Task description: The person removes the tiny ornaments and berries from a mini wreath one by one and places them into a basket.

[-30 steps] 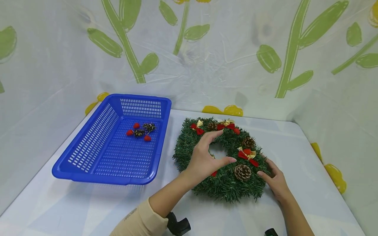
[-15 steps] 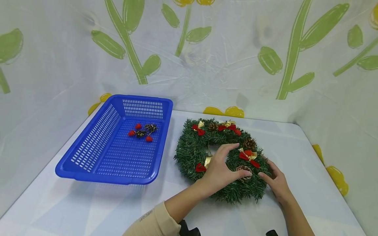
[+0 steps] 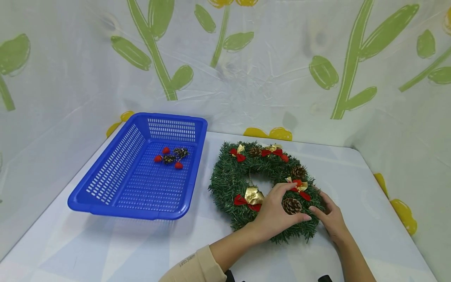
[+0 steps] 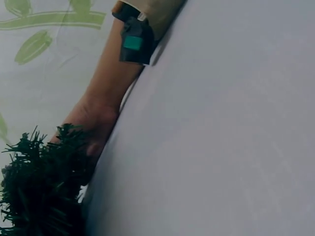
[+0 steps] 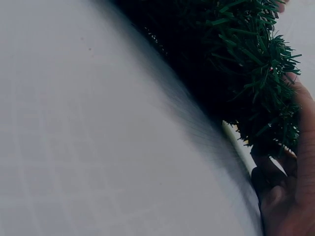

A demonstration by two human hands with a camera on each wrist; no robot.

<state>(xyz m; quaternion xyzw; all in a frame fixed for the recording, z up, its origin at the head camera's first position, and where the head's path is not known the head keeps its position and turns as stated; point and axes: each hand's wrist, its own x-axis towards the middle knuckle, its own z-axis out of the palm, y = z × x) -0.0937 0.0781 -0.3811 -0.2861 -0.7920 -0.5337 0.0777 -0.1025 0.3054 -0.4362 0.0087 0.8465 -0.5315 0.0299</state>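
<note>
"Hands?"
"My right hand [image 3: 330,220] gripped the edge of the Christmas wreath [image 3: 225,176] on the table [image 3: 343,168], right of the basket [image 3: 141,212]; my left hand [image 3: 273,217] curved loosely over it."
"Writing?"
"Left sleeve [image 3: 193,268]: looked like 'LetsSlim'."

"How's the light reaching you?"

"Head view's bright and even; I see soft shadow under the basket [image 3: 123,214] and faint glare on the far wall sheet [image 3: 243,80]."

"And the wrist views?"

"Dimmer and bluish to me: the wreath [image 4: 44,191] sinks nearly to black, and the tabletop [image 4: 211,123] looks soft, hazy."
</note>
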